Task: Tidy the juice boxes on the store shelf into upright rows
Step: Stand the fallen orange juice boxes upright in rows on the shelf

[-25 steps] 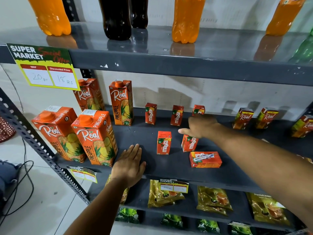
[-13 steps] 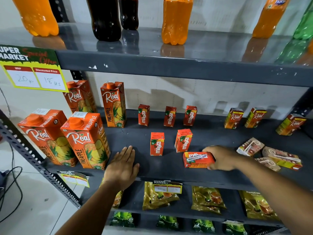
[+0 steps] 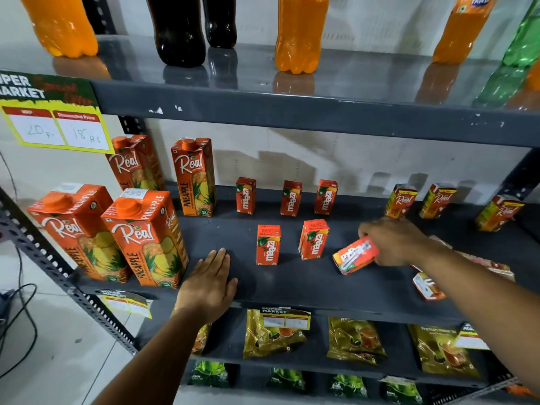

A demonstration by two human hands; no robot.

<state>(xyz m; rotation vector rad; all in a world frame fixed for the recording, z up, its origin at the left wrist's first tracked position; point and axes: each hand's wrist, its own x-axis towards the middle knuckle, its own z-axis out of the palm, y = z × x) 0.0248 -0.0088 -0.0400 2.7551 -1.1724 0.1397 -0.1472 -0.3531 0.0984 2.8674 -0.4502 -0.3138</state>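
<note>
The left hand (image 3: 209,283) lies flat, fingers spread, on the shelf (image 3: 292,290) edge; the right hand (image 3: 394,242) grips a tilted Maaza box (image 3: 355,255) – lifted beside two upright boxes (image 3: 268,244); three more (image 3: 290,198) stand behind

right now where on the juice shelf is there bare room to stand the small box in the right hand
Bare shelf lies right of the second front maaza box, beneath the tilted box in the right hand, and along the front edge past the left hand. It is crowded at right, where fallen boxes lie.
</note>
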